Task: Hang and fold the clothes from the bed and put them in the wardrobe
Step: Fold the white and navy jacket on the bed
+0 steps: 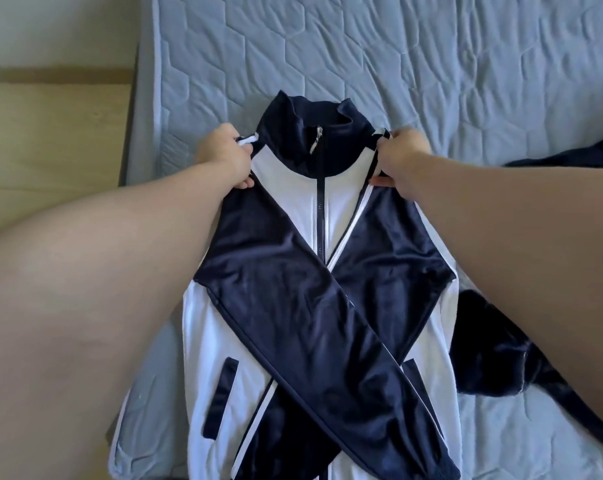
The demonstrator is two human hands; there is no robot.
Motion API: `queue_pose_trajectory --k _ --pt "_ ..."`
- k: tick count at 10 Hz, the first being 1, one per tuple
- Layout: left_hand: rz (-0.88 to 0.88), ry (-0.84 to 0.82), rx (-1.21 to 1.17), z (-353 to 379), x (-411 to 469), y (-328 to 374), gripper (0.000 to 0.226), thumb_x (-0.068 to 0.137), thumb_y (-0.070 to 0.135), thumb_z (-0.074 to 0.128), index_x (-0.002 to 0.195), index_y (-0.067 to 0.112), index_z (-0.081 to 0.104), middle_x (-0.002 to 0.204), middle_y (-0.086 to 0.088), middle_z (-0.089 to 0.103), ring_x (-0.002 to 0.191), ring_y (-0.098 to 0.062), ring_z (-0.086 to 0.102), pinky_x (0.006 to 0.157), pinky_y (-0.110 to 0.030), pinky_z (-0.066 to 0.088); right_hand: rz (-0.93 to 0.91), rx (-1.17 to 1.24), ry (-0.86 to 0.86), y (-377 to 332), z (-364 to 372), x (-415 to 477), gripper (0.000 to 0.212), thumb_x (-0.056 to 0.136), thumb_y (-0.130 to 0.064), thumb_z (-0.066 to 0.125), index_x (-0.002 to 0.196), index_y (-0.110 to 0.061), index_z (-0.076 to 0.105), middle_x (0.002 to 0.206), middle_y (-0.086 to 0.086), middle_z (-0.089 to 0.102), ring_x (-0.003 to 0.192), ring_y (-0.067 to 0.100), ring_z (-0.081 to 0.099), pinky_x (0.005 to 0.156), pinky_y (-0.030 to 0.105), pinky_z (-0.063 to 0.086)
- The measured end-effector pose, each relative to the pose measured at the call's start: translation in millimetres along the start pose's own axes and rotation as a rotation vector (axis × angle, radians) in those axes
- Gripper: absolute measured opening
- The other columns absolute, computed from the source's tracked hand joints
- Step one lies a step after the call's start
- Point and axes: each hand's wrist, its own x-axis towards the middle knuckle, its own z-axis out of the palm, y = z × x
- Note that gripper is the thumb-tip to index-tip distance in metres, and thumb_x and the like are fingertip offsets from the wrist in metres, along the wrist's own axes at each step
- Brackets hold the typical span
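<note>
Jacket (321, 271): navy and white track top, zipped shut, lying front-up on the bed (431, 64); collar (310, 116) at the far end, hem toward the person and cut off by the lower edge of the view
Long axis: runs straight away from the person along the zip (319, 209), about midway between the two forearms
Sleeves: crossed over the chest; the left-shoulder sleeve (327, 323) lies on top and slants down to the right, while the right-shoulder sleeve (390, 244) passes beneath it toward the left
Left hand (224, 157): fingers curled, pinching the cloth at the left shoulder, just beside the collar
Right hand (402, 155): fingers curled in the same way, gripping the cloth at the right shoulder
Hands relative to jacket: both sit level at the far end, one on each side of the axis, so neither is the nearer; most of the jacket lies between the hands and the person's body
Step in hand (judged): the shoulder grip suits either drawing the top end back toward the hem, folding across the long axis, or lifting the jacket whole; which is meant cannot be told
Risk (judged): the cloth looks smooth, so the crossed sleeves may slide apart if one hand rises ahead of the other
Other garment (494, 341): dark, crumpled, on the bed just beside the jacket's right edge, partly under the right forearm
</note>
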Motion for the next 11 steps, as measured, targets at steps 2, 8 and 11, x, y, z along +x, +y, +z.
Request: queue_pose_trajectory --k 2,8,11 --pt "0.058 0.159 -0.123 -42.7 17.7 64.6 0.009 0.103 0.024 0.05 0.11 0.019 0.051 0.099 -0.012 0.069 0.057 -0.027 0.072 0.048 -0.036 0.06 -0.113 0.21 0.159 -69.4 -7.0 10.8 0.014 0.1 -0.019 0.048 0.111 -0.021 0.057 0.105 0.002 0.062 0.1 0.022 0.064 0.094 0.041 0.058" --pt "0.419 -0.107 0.11 -19.6 -212.5 -129.8 0.012 0.077 -0.003 0.069 0.086 0.005 0.065 0.095 -0.01 0.056 0.081 -0.023 0.056 0.07 -0.01 0.039 -0.377 -0.714 -0.32 112.2 -32.2 -184.3 0.016 0.08 -0.01 0.059 0.094 -0.018 0.057 0.086 0.003 0.058 0.084 0.032 0.054 0.067 0.035 0.042" --pt "0.563 -0.183 0.429 8.9 -306.9 -207.2 0.016 0.074 -0.01 0.06 0.085 0.001 0.065 0.104 -0.017 0.06 0.075 -0.035 0.058 0.062 -0.043 0.049 -0.504 -1.028 -0.356 221.3 -19.4 -259.6 0.024 0.082 -0.015 0.064 0.104 -0.013 0.056 0.101 0.006 0.057 0.103 0.032 0.051 0.078 0.034 0.033"
